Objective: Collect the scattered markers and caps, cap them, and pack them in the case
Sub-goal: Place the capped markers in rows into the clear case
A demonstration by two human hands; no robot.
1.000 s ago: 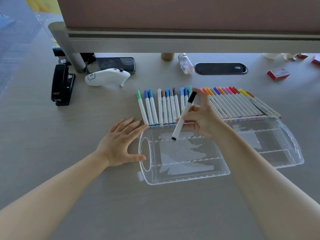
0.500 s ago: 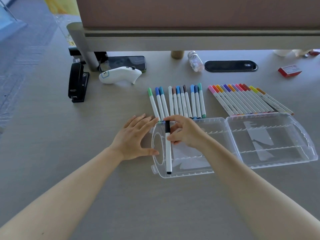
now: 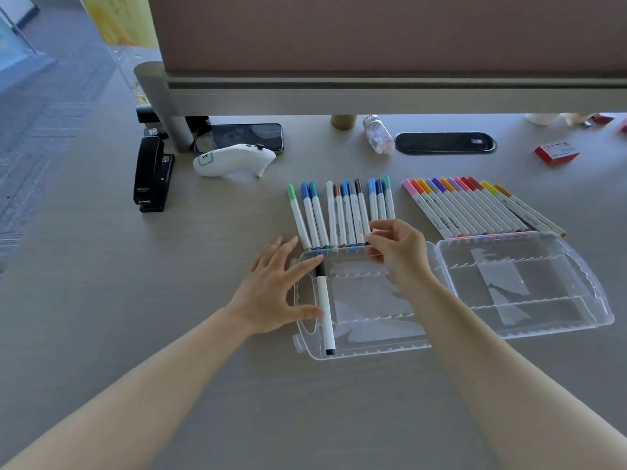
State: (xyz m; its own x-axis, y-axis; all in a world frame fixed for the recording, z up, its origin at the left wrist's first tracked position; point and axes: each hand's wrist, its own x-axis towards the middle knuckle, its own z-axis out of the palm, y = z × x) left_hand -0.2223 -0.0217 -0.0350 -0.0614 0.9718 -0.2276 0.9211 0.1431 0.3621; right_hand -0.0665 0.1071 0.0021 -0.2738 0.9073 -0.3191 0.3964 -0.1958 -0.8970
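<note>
An open clear plastic case [image 3: 373,349] lies flat in front of me, its second half [image 3: 604,313] spread to the right. One black-capped white marker [image 3: 325,307] lies in the leftmost slot of the left half. My left hand [image 3: 274,293] rests with straight fingers on the case's left end, beside that marker. My right hand [image 3: 402,252] hovers over the case's far edge, thumb and forefinger apart at the near ends of a row of blue, green and brown capped markers [image 3: 342,215]. A second row of warm-coloured capped markers [image 3: 475,212] lies behind the right half.
At the back left are a black stapler [image 3: 151,178], a white controller [image 3: 234,161] and a phone [image 3: 241,137]. A small bottle [image 3: 378,137], a black oval grommet [image 3: 444,143] and a red box [image 3: 556,153] sit along the back, under a desk divider [image 3: 373,93].
My right hand laid the black marker into the case's leftmost slot, let go of it and moved up to the row of blue markers. My left hand stayed on the case's end.
</note>
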